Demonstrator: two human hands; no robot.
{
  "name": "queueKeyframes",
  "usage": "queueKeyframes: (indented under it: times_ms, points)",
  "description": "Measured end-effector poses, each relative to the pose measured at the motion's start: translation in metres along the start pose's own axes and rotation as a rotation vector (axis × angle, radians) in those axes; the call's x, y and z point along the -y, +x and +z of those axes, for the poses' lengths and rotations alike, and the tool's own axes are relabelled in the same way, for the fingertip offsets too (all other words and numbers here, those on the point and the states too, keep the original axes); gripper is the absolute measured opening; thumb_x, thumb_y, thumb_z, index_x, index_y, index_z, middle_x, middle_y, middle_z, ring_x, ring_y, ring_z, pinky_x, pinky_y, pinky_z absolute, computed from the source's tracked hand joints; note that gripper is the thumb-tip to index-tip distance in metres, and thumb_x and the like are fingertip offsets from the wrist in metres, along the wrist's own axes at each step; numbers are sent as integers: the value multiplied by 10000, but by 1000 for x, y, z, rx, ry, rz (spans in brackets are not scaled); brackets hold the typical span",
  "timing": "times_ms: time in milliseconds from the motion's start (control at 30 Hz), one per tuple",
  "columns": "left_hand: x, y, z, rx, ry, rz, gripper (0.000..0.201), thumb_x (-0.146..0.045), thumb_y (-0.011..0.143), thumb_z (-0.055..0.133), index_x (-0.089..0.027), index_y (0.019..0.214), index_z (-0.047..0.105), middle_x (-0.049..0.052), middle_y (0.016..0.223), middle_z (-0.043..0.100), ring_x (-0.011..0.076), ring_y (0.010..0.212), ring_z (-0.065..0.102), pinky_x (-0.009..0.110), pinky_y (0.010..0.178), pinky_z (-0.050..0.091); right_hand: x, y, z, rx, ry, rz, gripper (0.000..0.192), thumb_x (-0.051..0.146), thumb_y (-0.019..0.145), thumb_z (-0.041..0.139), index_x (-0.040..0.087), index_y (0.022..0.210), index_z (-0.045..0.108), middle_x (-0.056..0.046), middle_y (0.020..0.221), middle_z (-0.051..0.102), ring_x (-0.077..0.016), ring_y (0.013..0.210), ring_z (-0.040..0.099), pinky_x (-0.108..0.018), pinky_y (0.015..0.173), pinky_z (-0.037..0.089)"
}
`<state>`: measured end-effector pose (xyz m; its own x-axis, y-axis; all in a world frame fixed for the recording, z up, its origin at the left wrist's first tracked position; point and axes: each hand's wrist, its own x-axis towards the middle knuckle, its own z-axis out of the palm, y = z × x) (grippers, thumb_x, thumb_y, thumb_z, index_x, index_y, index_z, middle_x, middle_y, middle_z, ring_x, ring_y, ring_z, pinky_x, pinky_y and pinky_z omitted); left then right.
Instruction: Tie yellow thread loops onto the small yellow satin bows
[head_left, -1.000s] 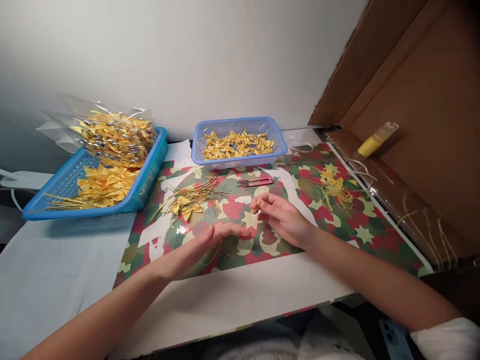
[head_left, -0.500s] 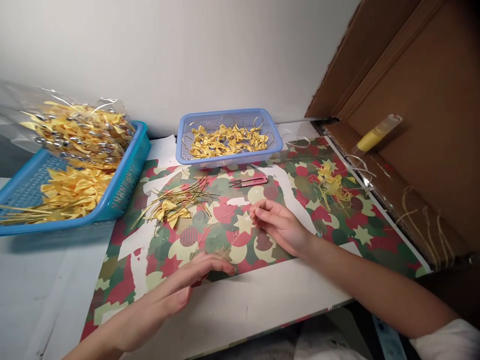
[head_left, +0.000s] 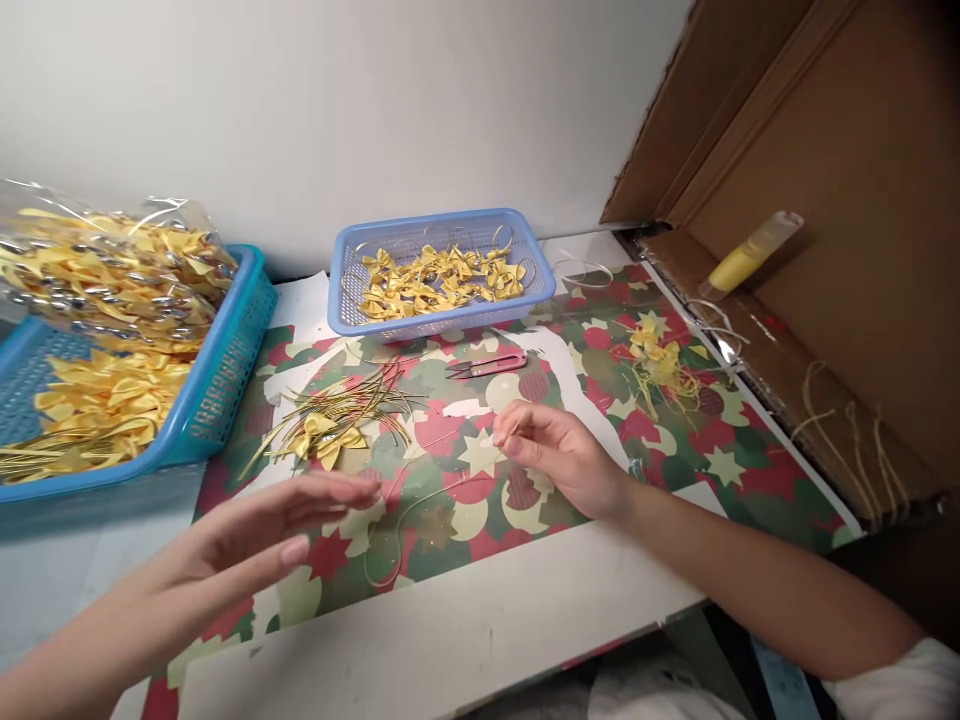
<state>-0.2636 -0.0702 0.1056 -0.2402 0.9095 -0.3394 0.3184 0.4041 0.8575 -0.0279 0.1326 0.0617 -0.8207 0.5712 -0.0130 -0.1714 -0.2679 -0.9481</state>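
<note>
My right hand (head_left: 559, 460) is pinched closed over the patterned sheet, holding the end of a thin gold cord (head_left: 401, 525). The cord trails left from the fingertips and curls in a loop on the sheet. My left hand (head_left: 199, 560) hovers at the lower left, fingers stretched and thumb apart, with nothing in it. Just beyond its fingertips lies a bundle of cut gold cords (head_left: 356, 400) with a few yellow ribbon bows (head_left: 322, 437) at its near side. Pink-handled thread snips (head_left: 491, 367) rest beyond my right hand.
A blue-violet basket (head_left: 442, 326) of yellow bows with cords stands at the back. At left, a blue basket (head_left: 251, 300) holds bows, cords and a clear bag (head_left: 112, 270) of bows. Yellow scraps (head_left: 660, 365) lie right, near a cardboard wall (head_left: 840, 250) and a yellow-filled tube (head_left: 750, 258).
My left hand has moved left and nearer to me, away from the cord, and its fingers have lifted. My right hand stays pinched in nearly the same place. The view has shifted slightly.
</note>
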Motion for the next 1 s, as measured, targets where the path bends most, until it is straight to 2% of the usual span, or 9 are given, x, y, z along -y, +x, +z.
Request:
queueKeyframes:
  times_ms: [100, 200, 300, 367, 433, 567, 700, 767, 1000]
  points:
    - [-26, 29, 6, 144, 18, 14, 339, -456, 885, 611, -366, 1207, 667, 12, 1335, 636, 299, 1279, 539, 336, 967, 519, 2, 0, -1, 22, -38, -69, 217, 406, 861, 686, 218, 762, 641, -11, 868, 563, -123, 783, 519, -277, 678, 413]
    - [-50, 58, 41, 264, -29, 123, 382, -417, 901, 615, -318, 1270, 608, 50, 1356, 590, 259, 1251, 536, 336, 1025, 459, 4, 0, -2, -2, -92, -104, 196, 394, 865, 686, 222, 774, 662, -17, 911, 565, -134, 868, 537, -291, 746, 417]
    - [-60, 82, 83, 412, -264, 159, 283, -444, 963, 504, -209, 1031, 646, 56, 983, 661, 182, 926, 612, 291, 836, 496, 4, 2, -5, -41, -125, -135, 215, 426, 854, 689, 225, 781, 669, -23, 914, 548, -147, 908, 534, -310, 799, 433]
    - [-57, 92, 103, 425, -485, 125, 370, -492, 971, 460, -176, 811, 567, -19, 658, 494, 108, 608, 490, 225, 586, 421, 4, 4, -6, -69, -119, -144, 212, 434, 838, 698, 231, 785, 668, -21, 904, 537, -151, 903, 535, -314, 808, 445]
    - [-50, 98, 114, 365, -634, 96, 424, -530, 951, 480, -177, 716, 460, -66, 581, 310, 73, 495, 290, 198, 471, 261, 4, 5, -8, -108, -113, -126, 184, 412, 827, 703, 237, 785, 668, -19, 905, 542, -152, 886, 535, -305, 779, 447]
    - [-38, 97, 117, 292, -691, 89, 441, -558, 927, 515, -184, 710, 425, -68, 590, 291, 76, 505, 215, 205, 462, 190, 5, 7, -16, -249, -125, -82, 97, 341, 859, 645, 252, 845, 682, -15, 952, 595, -145, 843, 530, -288, 739, 430]
    - [-35, 96, 116, 272, -690, 83, 449, -570, 924, 514, -184, 710, 431, -67, 586, 303, 78, 500, 228, 215, 467, 195, 7, 7, -25, -365, -200, -162, 112, 289, 900, 582, 257, 893, 689, -16, 945, 612, -150, 894, 542, -293, 786, 419]
    - [-34, 96, 116, 280, -684, 89, 450, -570, 927, 510, -181, 710, 439, -63, 592, 318, 78, 505, 240, 220, 473, 198, 9, 6, -26, -341, -287, -207, 130, 270, 914, 565, 260, 923, 694, -18, 960, 615, -152, 913, 549, -298, 791, 419]
    - [-30, 94, 116, 352, -684, 87, 432, -542, 948, 488, -176, 720, 458, -59, 602, 303, 90, 533, 228, 243, 500, 192, 13, 2, -20, -78, -620, -296, 183, 247, 865, 654, 248, 1043, 693, -48, 1082, 624, -191, 1038, 576, -371, 943, 448]
